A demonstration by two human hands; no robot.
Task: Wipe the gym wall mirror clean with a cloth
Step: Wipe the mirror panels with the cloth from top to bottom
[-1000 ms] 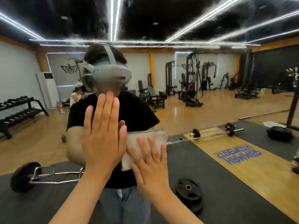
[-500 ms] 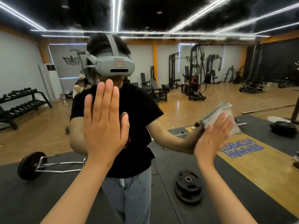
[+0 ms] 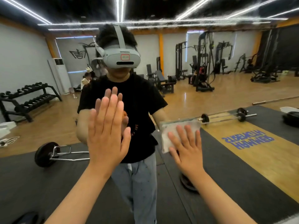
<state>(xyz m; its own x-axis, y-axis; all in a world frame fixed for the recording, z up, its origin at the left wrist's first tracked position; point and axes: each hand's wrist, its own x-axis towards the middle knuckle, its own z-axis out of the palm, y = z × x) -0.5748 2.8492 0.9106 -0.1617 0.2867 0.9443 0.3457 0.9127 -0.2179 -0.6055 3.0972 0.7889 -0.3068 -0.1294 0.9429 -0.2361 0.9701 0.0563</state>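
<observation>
While the person stands square to the mirror (image 3: 226, 97), both palms are on the glass. Items as follows.

Cloth (image 3: 167, 126): pale, folded to a rough rectangle, flat against the glass.
- Position: under the fingers (image 3: 188, 135) of the right hand (image 3: 186, 149). It shows past the fingertips above and past the forefinger on the thumb side. The heel of the palm lies below its lower edge.
- Long axis: side to side across the glass, near level, so crosswise to the fingers, which point up.
- Heading: no distinct tip or front. Its long edges face up and down.

Right hand: fingers straight and spread, pressing the cloth to the glass, not curled round it. The hold is by pressure alone.

Left hand (image 3: 106, 136): flat on bare glass, fingers straight and close together, holding nothing. It is well apart from the cloth, on the thumb side of the right hand. The right hand is plainly the nearer, being on the cloth.

Judgement: the wiping appears to be under way. The coming stroke turns on the cloth lying mostly toward the fingertips. A pull downward would likely draw it under the palm, while a push upward or toward the thumb side would lead with its exposed part. Slack pressure could let it slip off the glass.
</observation>
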